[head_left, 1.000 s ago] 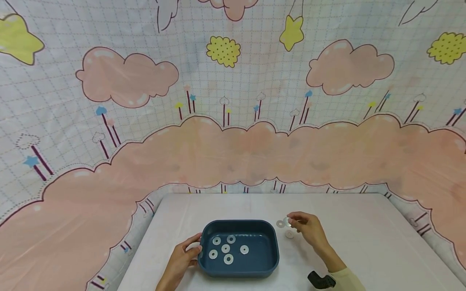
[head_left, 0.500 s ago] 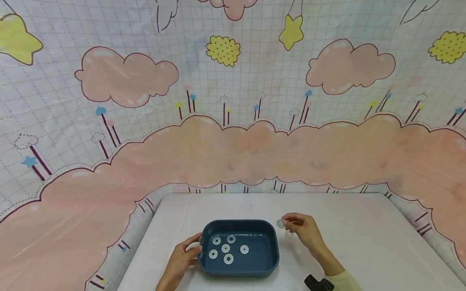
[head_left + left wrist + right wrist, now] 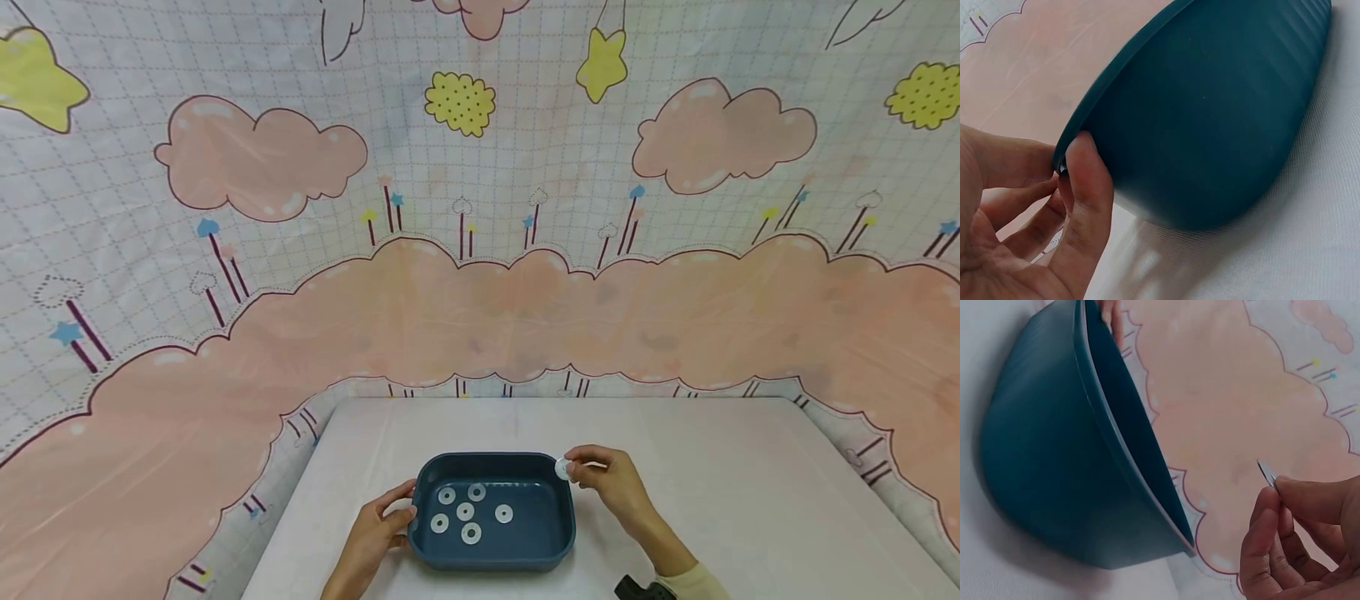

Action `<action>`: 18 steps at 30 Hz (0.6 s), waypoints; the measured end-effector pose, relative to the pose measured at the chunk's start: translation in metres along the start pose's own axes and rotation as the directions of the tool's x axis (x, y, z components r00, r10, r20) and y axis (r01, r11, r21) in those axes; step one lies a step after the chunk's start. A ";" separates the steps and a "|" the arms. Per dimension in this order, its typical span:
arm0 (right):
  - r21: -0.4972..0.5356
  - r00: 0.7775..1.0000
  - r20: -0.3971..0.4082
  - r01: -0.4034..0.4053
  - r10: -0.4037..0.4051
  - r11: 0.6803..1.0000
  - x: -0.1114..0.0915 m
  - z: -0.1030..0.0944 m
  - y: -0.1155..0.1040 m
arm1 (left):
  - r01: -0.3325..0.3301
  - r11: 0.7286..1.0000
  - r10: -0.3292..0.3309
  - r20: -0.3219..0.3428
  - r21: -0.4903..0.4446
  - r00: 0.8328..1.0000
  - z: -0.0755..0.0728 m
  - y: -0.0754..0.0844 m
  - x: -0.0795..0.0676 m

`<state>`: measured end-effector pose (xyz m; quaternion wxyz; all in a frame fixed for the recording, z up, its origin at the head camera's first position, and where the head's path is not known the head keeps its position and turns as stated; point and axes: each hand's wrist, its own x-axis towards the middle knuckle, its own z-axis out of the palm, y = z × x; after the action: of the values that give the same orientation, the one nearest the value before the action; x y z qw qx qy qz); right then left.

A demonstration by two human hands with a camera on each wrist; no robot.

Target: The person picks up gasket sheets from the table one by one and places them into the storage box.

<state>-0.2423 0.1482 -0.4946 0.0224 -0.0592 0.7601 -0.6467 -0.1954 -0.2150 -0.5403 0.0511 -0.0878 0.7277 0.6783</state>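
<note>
A dark blue rectangular tray [image 3: 536,529] stands on the table, with several flat metal washers [image 3: 471,533] lying on its floor, mostly in the left half. My left hand [image 3: 369,529] holds the tray's left end. In the left wrist view, the fingers and thumb pinch the tray's rim [image 3: 1110,81]. At the back right corner, my right hand [image 3: 611,483] pinches a washer [image 3: 562,468] between thumb and fingertips, overlapping the rim in the head view. The right wrist view shows that washer [image 3: 1266,473] edge on, level with the tray's opening.
A white cloth covers the table [image 3: 750,492]. Behind it hangs a printed backdrop [image 3: 525,317] with clouds and stars. A black device [image 3: 641,588] sits at the right wrist, next to a pale yellow sleeve [image 3: 693,583].
My right hand has carried the washer leftward to the tray's back right corner. Two discs seen earlier on the table beside the tray no longer show. The left hand and tray stay put.
</note>
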 end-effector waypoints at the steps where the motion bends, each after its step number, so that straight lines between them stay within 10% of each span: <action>1: -0.001 1.000 0.008 0.000 0.000 1.000 0.000 0.001 -0.001 | 0.000 1.000 0.000 -0.003 -0.002 1.000 0.000 0.000 0.000; 18: 0.019 0.979 0.201 0.030 -0.033 0.999 -0.003 0.028 -0.007 | 0.007 1.000 -0.007 -0.012 -0.014 1.000 0.003 0.000 -0.006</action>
<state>-0.2354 0.1204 -0.4919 0.0893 -0.1359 0.7477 -0.6439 -0.1902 -0.2121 -0.5390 0.0487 -0.0948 0.7230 0.6826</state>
